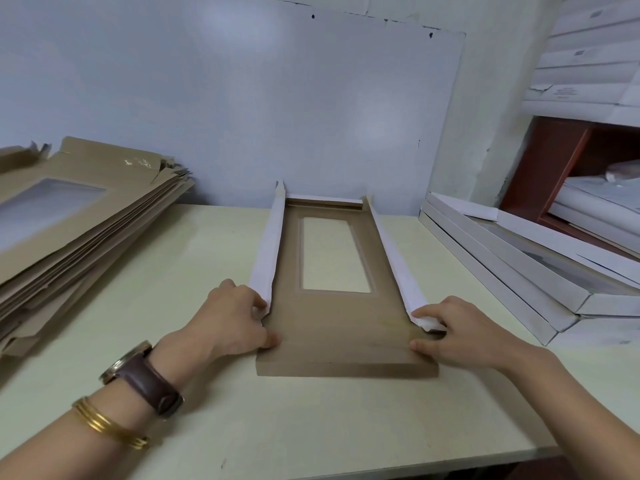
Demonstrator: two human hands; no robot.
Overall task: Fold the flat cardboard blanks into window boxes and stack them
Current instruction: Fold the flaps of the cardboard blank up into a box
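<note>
at frame centre, your left hand [235,315] and right hand [450,332] pinch the blank [341,327]'s side walls [266,251]; keep both upright, then fold the near flap [346,367].

Soft, even indoor light, bluish on the far wall [242,98] with pale glare patches; faint shadow along the near edge of the cardboard blank [346,327]; wide-angle bending at the edges; detail slightly soft

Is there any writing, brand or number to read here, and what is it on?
No text is legible.
Pale print on the top brown blank of the left pile: too blurred.
Dark print on the white boxes stacked upper right: too small.
Half-folded box in the middle: no print shows.
</note>
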